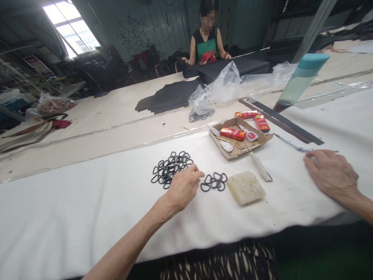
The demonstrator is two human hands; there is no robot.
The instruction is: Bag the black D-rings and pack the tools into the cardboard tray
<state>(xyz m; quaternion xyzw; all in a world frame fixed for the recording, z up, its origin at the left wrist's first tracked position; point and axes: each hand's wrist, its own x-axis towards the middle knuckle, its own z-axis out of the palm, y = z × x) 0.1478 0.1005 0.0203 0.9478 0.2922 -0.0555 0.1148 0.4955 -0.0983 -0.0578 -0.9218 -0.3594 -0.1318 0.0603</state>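
Note:
My left hand (186, 186) is between a large heap of black D-shaped rings (167, 171) and a smaller group of the same rings (214, 182). Its fingers are curled together, and whatever they hold, if anything, is hidden. A pale yellowish block (246, 188) sits just right of the small group. At the right, my right hand (332, 173) rests on the white cloth, fingers loosely spread, beside a thin light-blue tool (294, 146). An awl with a wrapped white handle (260, 166) lies between the block and the cardboard tray (233, 153).
Red boxes (261, 123) lie in and behind the tray. Farther back are clear plastic bags (224, 85), dark strips (291, 124), a teal-lidded bottle (303, 81) and dark fabric sheets (175, 95). A person (204, 48) is across the table.

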